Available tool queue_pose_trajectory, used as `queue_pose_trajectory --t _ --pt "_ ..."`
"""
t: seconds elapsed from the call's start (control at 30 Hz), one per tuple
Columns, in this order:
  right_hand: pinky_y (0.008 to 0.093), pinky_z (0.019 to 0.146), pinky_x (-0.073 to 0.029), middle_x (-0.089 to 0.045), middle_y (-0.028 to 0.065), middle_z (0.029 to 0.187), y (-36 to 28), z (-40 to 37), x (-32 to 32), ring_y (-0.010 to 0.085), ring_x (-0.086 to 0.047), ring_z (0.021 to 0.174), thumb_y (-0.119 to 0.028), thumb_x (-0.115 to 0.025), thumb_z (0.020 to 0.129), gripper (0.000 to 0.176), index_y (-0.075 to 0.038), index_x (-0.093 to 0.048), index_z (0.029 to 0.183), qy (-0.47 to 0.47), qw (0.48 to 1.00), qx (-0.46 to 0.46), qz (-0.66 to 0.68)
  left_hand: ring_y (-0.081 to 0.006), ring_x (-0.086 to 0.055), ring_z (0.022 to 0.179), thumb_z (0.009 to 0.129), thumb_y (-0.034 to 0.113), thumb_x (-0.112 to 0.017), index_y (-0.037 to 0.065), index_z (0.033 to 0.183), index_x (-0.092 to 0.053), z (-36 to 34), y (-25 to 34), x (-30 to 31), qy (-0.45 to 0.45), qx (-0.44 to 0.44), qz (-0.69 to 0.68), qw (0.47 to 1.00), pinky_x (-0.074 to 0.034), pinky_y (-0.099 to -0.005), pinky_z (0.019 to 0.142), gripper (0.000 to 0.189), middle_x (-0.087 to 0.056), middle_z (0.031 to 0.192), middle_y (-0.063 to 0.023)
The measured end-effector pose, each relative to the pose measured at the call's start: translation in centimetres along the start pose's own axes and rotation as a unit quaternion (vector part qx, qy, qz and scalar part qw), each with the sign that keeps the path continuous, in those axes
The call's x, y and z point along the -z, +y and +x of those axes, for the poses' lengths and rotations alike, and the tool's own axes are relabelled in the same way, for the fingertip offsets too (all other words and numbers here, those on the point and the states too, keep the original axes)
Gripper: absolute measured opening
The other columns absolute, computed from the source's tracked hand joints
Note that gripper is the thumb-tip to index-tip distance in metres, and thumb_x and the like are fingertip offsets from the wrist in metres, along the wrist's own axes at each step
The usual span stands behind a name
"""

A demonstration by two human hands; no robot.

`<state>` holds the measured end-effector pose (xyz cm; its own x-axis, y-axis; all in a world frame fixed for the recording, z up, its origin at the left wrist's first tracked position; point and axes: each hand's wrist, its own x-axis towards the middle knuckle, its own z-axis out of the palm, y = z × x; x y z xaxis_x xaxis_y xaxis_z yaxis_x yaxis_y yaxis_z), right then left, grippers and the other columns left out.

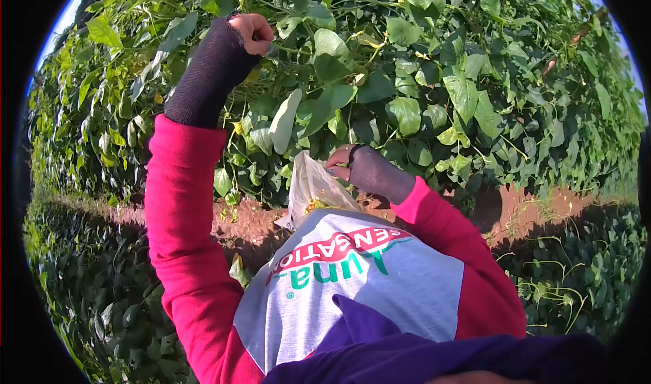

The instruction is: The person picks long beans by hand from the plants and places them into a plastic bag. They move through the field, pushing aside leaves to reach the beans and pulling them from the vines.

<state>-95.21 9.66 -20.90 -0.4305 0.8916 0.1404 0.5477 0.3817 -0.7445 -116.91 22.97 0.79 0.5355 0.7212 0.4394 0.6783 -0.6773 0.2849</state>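
Note:
My left hand (253, 34), in a dark fingerless sleeve, is raised among the leaves of a climbing vine (407, 113). Its fingers are pinched together, and a thin green stem runs beside the fingertips; what lies between them is hidden. Lower down, in front of my torso, my right hand (363, 170) wears a similar dark covering. The bent fingers of this hand grip the right edge of a pale, translucent plastic bag (302, 187). Small yellowish pieces (314, 206) show in the bag's mouth.
Dense foliage rises across the far side like a wall. Reddish-brown soil (251, 223) forms a strip below it. More low leafy plants (115, 282) grow on both sides of me. A purple cloth (366, 330) lies over my grey and pink shirt.

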Motion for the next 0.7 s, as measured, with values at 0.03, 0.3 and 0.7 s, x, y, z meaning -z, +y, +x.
queue_pose_trajectory --t 0.03,0.3,0.7 --pt "0.0376 0.081 -0.050 -0.067 0.0135 0.098 -0.1 -0.1 0.1 0.0308 -0.063 0.091 -0.021 -0.065 0.084 0.019 -0.007 -0.070 0.095 0.013 1.000 0.001 0.017 -0.0117 -0.057 0.056 0.078 0.010 -0.062 0.000 0.086 -0.066 -0.2 0.0 0.1 -0.008 -0.005 -0.003 1.000 -0.045 -0.0267 0.054 0.013 -0.060 0.062 -0.0068" --pt "0.0353 0.075 -0.050 -0.067 0.0136 0.089 -1.5 -0.7 6.9 0.0265 -0.064 0.083 -0.015 -0.065 0.084 0.017 -0.001 -0.068 0.093 0.201 0.978 -0.035 -0.039 -0.0160 -0.060 0.058 0.076 0.010 -0.061 0.000 0.085 -0.065 -1.4 0.2 0.4 -0.006 -0.012 0.003 1.000 -0.047 -0.0295 0.057 0.014 -0.061 0.065 -0.0098" --pt "0.0275 0.070 -0.047 -0.066 0.0073 0.089 -1.1 -0.4 8.0 0.0152 -0.061 0.079 -0.009 -0.062 0.086 0.015 0.000 -0.068 0.096 0.225 0.971 -0.073 -0.005 -0.0227 -0.063 0.064 0.077 0.010 -0.059 0.000 0.085 -0.066 -2.7 -0.1 0.5 0.000 -0.027 0.021 0.999 -0.049 -0.0324 0.063 0.015 -0.063 0.071 -0.0138"
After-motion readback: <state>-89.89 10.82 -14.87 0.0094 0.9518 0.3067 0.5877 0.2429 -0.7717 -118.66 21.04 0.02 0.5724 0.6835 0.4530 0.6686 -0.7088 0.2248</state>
